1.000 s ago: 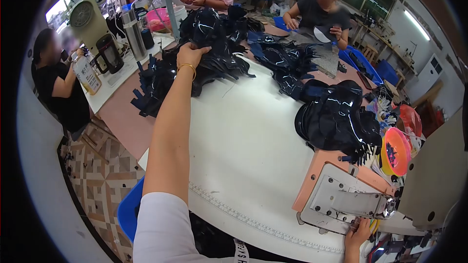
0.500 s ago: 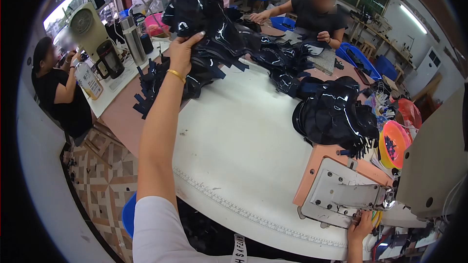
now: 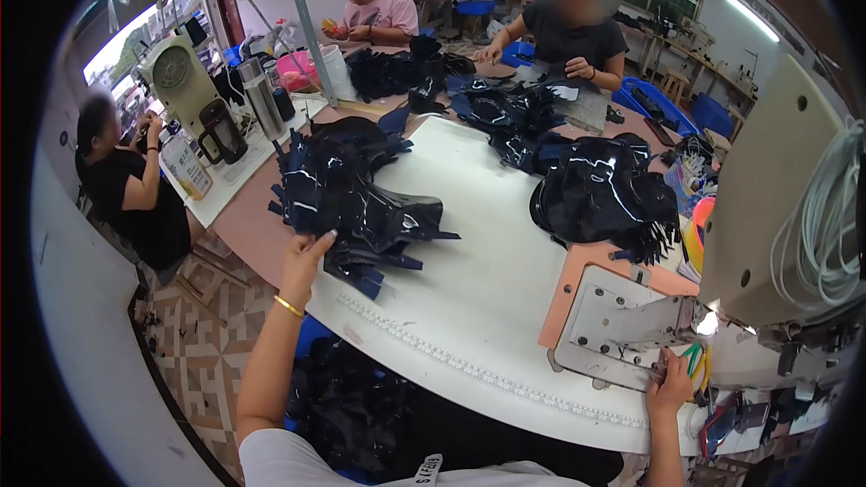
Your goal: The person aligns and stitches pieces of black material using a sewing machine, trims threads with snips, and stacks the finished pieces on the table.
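Note:
My left hand (image 3: 307, 261) pinches the lower left edge of a bundle of glossy dark pieces (image 3: 347, 185), which lies at the left of the white worktop (image 3: 469, 289). Strips stick out from the bundle's edges. At the right, my right hand (image 3: 668, 383) rests by the front edge of the metal plate (image 3: 613, 329) of a sewing machine (image 3: 767, 189). Its fingers are partly hidden, and whether they hold something is unclear. Behind the plate sits a second pile of glossy dark pieces (image 3: 604, 189).
Further dark pieces (image 3: 510, 108) lie across the back of the table. Two people (image 3: 577, 36) sit behind it, and another person (image 3: 131, 189) is at the left. A bottle (image 3: 187, 165) and a coffee pot (image 3: 221, 133) stand left. Below the front edge are more dark pieces (image 3: 352, 406).
My left hand has brought the dark bundle from the back of the table toward me and to the left, lowering it. My right hand stays by the machine plate.

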Tool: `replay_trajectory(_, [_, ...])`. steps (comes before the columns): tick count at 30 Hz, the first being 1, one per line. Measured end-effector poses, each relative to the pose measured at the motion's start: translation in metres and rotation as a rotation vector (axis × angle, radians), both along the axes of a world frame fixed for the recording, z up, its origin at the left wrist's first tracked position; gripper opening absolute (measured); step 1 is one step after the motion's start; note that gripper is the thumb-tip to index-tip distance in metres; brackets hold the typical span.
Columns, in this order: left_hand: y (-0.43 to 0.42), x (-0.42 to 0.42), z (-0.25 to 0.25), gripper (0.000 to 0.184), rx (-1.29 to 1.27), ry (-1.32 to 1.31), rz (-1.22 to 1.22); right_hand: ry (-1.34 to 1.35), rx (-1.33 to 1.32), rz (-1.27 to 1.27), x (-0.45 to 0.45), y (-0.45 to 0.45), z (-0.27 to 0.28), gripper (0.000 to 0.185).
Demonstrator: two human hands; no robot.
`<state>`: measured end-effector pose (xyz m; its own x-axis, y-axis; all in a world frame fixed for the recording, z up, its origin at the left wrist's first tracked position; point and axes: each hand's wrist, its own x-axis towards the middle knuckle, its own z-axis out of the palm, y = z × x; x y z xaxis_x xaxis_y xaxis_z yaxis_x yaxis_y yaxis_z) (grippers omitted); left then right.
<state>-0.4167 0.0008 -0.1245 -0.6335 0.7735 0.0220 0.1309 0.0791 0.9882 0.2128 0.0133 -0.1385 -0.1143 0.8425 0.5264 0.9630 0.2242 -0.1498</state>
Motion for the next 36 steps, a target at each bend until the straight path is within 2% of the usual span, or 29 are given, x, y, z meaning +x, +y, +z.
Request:
replay_trajectory(2, [-0.007,0.017,0.035,0.032,0.048,0.084,0.007,-0.007,0.013,0.0,-0.002,-0.001,0.002,0.045])
replay_trajectory(6, [-0.006,-0.002,0.03,0.049,0.085,0.265,0.012,0.018,0.01,0.005,-0.001,-0.002,0.001,0.051])
replay_trajectory(7, [-0.005,-0.006,0.035,0.058,0.037,0.331,0.042,0.022,-0.013,-0.008,-0.001,-0.003,0.002,0.054])
replay_trajectory(10, [0.003,0.004,0.048,0.06,0.178,1.097,0.499,-0.016,0.036,0.002,0.0,-0.002,0.0,0.055])
replay_trajectory(11, [0.003,0.004,0.056,0.064,0.135,1.225,0.507,-0.013,0.043,0.01,0.001,-0.001,-0.001,0.055])
replay_trajectory(14, [0.009,-0.007,0.068,0.066,-0.172,0.97,0.164,0.006,0.032,0.017,0.0,-0.003,0.001,0.055])
replay_trajectory(17, [0.019,0.003,0.071,0.069,-0.319,1.016,0.164,0.016,0.018,0.016,0.001,-0.003,0.001,0.056])
replay_trajectory(23, [0.028,0.015,0.074,0.069,-0.353,1.085,0.292,0.02,-0.001,0.019,0.002,-0.004,0.0,0.058])
replay_trajectory(26, [0.031,0.013,0.075,0.07,-0.16,1.196,0.318,0.003,-0.01,0.008,0.004,-0.004,-0.001,0.059])
replay_trajectory(29, [0.037,0.012,0.084,0.058,0.119,1.019,0.175,0.01,-0.017,0.007,0.001,-0.004,0.002,0.059])
replay_trajectory(32, [0.044,0.024,0.096,0.045,0.236,0.544,-0.052,0.025,-0.025,0.004,0.002,-0.004,0.002,0.06])
replay_trajectory(35, [0.054,0.029,0.104,0.039,0.272,0.347,-0.126,0.019,-0.027,0.004,0.003,-0.005,0.0,0.06])
replay_trajectory(36, [0.055,0.033,0.106,0.043,0.323,0.242,-0.16,0.014,-0.024,0.005,0.003,-0.004,0.001,0.06])
